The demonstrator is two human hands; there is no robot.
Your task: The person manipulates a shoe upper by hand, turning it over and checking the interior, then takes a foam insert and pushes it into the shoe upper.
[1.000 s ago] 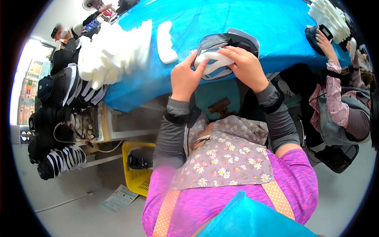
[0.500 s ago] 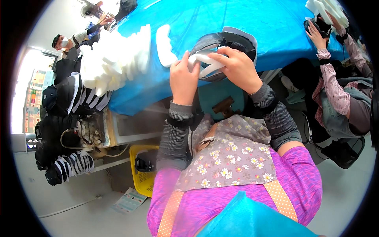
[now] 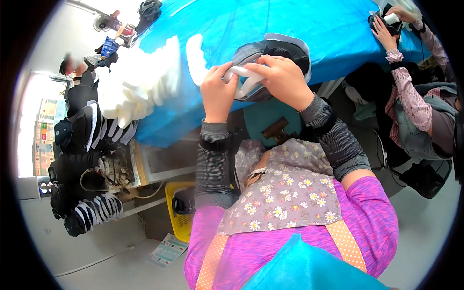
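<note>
A dark cap (image 3: 249, 52) with a grey-edged brim lies at the near edge of the blue-covered table (image 3: 227, 19), its opening toward me. A curved white foam strip (image 3: 247, 87) sits at that opening. My left hand (image 3: 216, 92) pinches the strip's left part between thumb and fingers. From the other side my right hand (image 3: 287, 79) holds the strip against the cap, fingers bent over its upper edge. My right palm and fingers hide part of the cap. Just left of the cap, another white foam piece (image 3: 195, 60) rests on the table.
A large pile of white foam pieces (image 3: 137, 79) covers the table's left side. Stacked dark caps (image 3: 94, 212) hang or lie below it on the left. A yellow basket (image 3: 182, 227) stands on the floor. At right, a co-worker's hands (image 3: 386, 36) handle a dark item with white foam.
My hands have shifted slightly on the foam strip, which is bent differently at the cap's opening. The whole view has turned a little. At right, the co-worker's hands now have white foam between them.
</note>
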